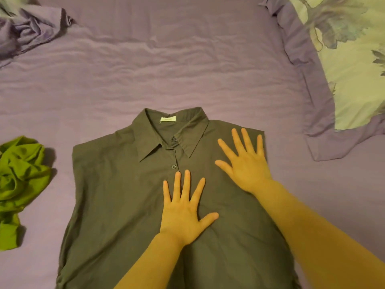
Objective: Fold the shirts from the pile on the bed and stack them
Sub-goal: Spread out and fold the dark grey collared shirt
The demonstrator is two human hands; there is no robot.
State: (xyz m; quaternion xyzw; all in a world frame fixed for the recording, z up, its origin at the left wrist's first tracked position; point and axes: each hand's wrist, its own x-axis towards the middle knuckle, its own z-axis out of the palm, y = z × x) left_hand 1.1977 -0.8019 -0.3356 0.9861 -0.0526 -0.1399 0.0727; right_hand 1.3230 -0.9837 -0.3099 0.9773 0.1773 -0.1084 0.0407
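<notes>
A dark olive-grey collared shirt (116,195) lies flat on the bed, front up and buttoned, collar pointing away from me. Its sleeves are out of sight, and its side edges run straight. My left hand (184,213) presses flat on the shirt's middle, just below the second button, fingers spread. My right hand (245,163) presses flat on the shirt's right shoulder area, fingers spread toward the right edge. A crumpled bright green garment (19,180) lies at the left edge of the view. A crumpled purple garment (29,30) sits at the far left corner.
The bed is covered by a wrinkled lilac sheet (166,65). A pillow (354,76) with a pale floral print and a lilac border lies at the far right.
</notes>
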